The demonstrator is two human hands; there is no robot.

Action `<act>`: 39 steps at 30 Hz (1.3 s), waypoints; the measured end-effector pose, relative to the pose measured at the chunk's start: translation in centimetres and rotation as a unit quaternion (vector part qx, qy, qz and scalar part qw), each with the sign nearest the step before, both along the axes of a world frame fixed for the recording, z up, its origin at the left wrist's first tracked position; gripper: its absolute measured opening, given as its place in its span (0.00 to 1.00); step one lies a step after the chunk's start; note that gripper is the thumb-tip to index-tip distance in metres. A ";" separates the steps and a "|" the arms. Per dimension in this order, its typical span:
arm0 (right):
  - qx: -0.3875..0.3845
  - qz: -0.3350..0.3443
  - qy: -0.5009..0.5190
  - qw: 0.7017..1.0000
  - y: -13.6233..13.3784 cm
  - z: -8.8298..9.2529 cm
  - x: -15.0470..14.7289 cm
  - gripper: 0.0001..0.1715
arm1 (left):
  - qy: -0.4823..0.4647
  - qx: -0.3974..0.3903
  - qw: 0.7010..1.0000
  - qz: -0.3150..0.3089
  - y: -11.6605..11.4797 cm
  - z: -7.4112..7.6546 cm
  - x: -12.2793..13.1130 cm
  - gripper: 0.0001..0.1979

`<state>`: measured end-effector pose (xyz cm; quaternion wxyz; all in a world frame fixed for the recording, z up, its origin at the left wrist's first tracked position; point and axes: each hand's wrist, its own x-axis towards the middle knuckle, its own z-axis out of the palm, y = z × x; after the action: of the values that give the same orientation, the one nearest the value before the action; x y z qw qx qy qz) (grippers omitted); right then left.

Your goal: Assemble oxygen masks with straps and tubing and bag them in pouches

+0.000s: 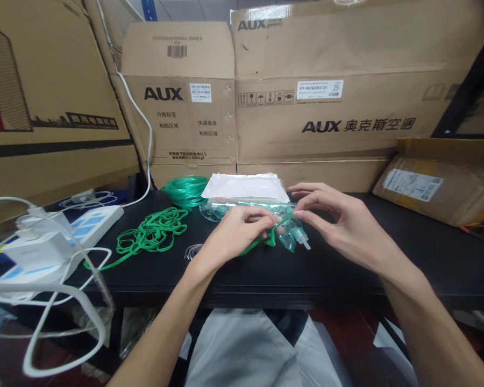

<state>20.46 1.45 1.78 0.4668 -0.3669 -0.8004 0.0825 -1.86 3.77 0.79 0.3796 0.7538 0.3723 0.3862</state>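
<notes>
My left hand [240, 228] is closed on a thin green elastic strap [271, 236], part of which hangs below the fingers. At the strap's upper end, my right hand [334, 215] pinches it between thumb and fingertips. A see-through green oxygen mask [288, 241] with a pale connector [304, 238] lies just beneath both hands; fingers partly hide it. More clear green masks [214, 209] lie in a row behind the left hand. To the left is a tangled heap of green strap [153, 231], and thin metal wires [192, 251] rest near my left wrist.
A coil of green tubing [185, 191] and a white packet [246, 186] stand at the back of the black table [347, 285]. Power strips [92, 226] with white cables crowd the left. Cardboard boxes [334, 123] wall the back, and another box [435, 180] is at right.
</notes>
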 end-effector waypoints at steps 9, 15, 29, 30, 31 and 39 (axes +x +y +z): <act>0.003 -0.054 0.055 0.997 0.3 0.5 1.8 0.05 | 0.009 0.016 1.000 -0.002 0.8 -0.6 -0.6 0.14; -0.033 -0.022 0.083 0.996 0.4 0.1 1.2 0.06 | -0.002 0.013 1.000 0.003 0.6 -0.5 -0.4 0.12; -0.223 0.085 0.024 0.971 1.5 -1.6 -0.9 0.25 | 0.196 0.179 0.948 0.176 1.2 0.2 -4.0 0.18; -0.222 0.082 0.018 0.971 1.5 -1.6 -0.8 0.25 | 0.225 0.181 0.938 0.193 1.3 0.1 -4.3 0.16; -0.223 0.082 0.011 0.971 1.5 -1.5 -0.7 0.26 | 0.253 0.176 0.929 0.203 1.4 0.0 -4.6 0.14; -0.221 0.086 -0.027 0.971 1.2 -1.5 -0.5 0.24 | 0.353 0.194 0.898 0.179 2.7 -2.5 -5.7 0.11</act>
<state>19.96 2.65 0.28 0.3436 -0.3927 -0.8032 0.2873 -7.53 6.48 -1.67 -0.0062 0.8201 0.5279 0.2205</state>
